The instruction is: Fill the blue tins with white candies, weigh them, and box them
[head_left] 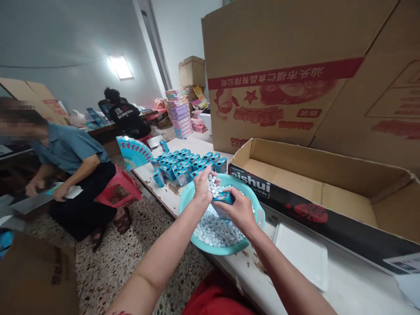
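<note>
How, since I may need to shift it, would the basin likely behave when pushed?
The turquoise basin may feel fairly heavy, given the many white pieces inside. Those look small and loose, so they would probably roll. It sits by the table's edge, so a push that way might tip it.

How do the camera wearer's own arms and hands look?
The bare left hand and bare right hand wear no gloves; no watch shows. The left forearm and right forearm show no sleeves. Small red marks at the lower picture edge are too cut off to identify.
</note>
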`<action>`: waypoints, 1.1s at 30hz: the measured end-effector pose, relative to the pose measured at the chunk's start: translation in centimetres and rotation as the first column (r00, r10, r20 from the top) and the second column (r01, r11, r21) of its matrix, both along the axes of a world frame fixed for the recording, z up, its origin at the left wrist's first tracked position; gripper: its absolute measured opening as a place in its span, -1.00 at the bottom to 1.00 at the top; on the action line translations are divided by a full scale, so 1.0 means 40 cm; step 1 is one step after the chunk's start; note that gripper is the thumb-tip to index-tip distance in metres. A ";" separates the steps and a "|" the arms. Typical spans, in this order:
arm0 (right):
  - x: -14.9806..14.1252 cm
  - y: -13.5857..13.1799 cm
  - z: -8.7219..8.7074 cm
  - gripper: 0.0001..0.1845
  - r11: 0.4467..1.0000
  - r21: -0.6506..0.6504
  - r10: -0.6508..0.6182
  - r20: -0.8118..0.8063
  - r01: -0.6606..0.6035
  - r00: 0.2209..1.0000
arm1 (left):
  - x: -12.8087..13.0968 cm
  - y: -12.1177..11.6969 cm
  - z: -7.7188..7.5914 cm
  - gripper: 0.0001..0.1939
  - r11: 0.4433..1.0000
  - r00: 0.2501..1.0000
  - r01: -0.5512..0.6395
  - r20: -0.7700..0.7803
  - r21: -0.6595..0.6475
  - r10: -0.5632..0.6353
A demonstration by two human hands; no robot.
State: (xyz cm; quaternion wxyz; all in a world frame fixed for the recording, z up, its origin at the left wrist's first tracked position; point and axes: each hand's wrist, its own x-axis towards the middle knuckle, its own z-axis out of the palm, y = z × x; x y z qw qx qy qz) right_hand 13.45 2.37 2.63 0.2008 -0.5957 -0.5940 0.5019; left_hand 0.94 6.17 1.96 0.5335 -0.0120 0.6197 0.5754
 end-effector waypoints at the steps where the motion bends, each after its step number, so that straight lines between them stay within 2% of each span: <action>1: 0.001 0.000 -0.001 -0.65 1.000 0.001 -0.017 -0.005 0.017 1.000 | 0.000 0.002 0.002 -0.49 1.000 1.000 -0.018 -0.013 0.003 0.018; 8: 0.009 0.000 -0.009 -0.62 0.996 0.071 -0.056 -0.054 0.060 0.997 | 0.001 0.000 0.012 -0.48 0.998 0.999 0.041 0.005 0.040 -0.042; 12: 0.008 -0.005 -0.007 -0.65 0.991 0.128 -0.029 -0.058 0.036 0.998 | 0.005 0.000 0.015 -0.48 0.994 0.995 0.100 0.010 0.041 -0.100; 15: 0.008 -0.004 -0.009 -0.66 0.994 0.102 -0.020 -0.067 0.027 0.998 | 0.009 0.002 0.016 -0.49 0.994 0.994 0.105 -0.022 0.035 -0.105; 20: 0.013 0.005 -0.004 -0.63 0.997 -0.006 -0.076 -0.075 0.076 0.994 | 0.010 -0.003 0.017 -0.48 0.990 0.990 0.137 -0.041 0.037 -0.136; 24: 0.014 0.007 0.009 -0.63 0.998 0.035 -0.054 -0.069 0.057 0.996 | 0.011 -0.002 0.021 -0.47 0.988 0.986 0.146 -0.088 0.042 -0.142; 33: 0.013 0.010 0.023 -0.66 0.997 -0.004 -0.076 -0.087 0.076 0.993 | 0.019 0.000 0.025 -0.54 0.977 0.976 0.194 -0.118 0.093 -0.183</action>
